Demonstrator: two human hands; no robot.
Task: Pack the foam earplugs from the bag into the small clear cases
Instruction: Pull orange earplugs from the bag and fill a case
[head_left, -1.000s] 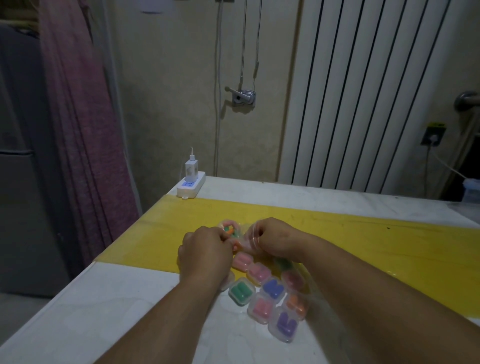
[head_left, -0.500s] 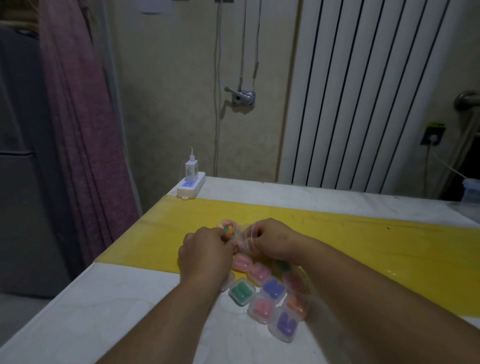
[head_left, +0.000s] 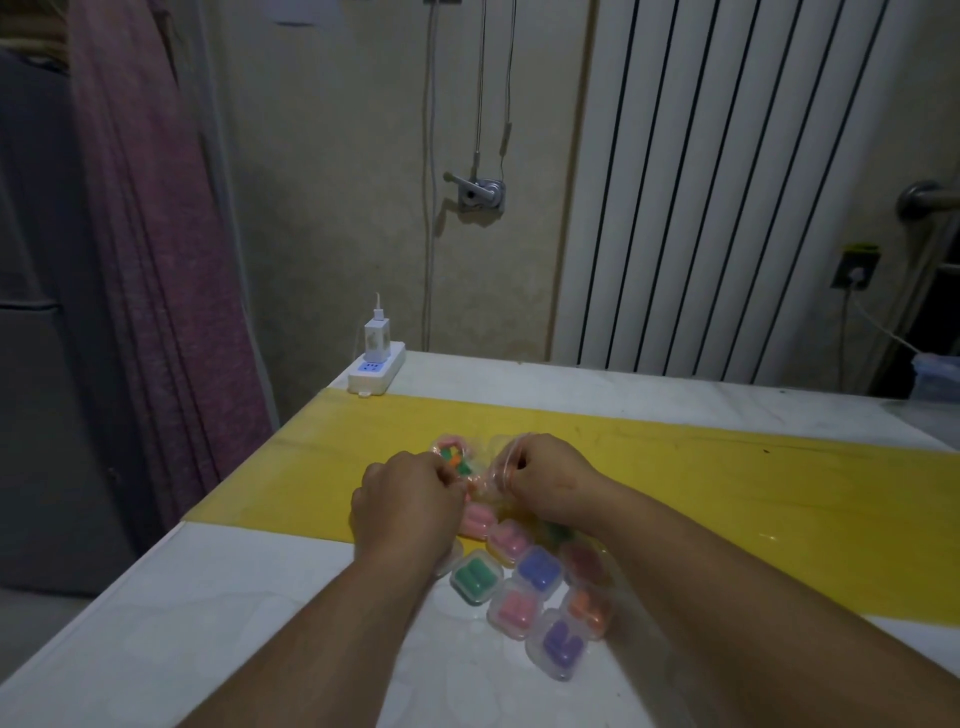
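1. Fingers (head_left: 513, 464) of our right hand (head_left: 550, 480) curl tight round the clear bag (head_left: 491, 475).
2. Fingers (head_left: 450, 478) of our left hand (head_left: 408, 506) curl too, pinching the bag's other side beside the earplugs (head_left: 453, 460) inside.
3. The bag sits over the bench's (head_left: 208, 597) yellow strip (head_left: 727, 493).
4. Filled cases (head_left: 540, 569) cluster between our forearms.

Cases (head_left: 524, 587) on table (head_left: 208, 623), behind them bag (head_left: 491, 475).
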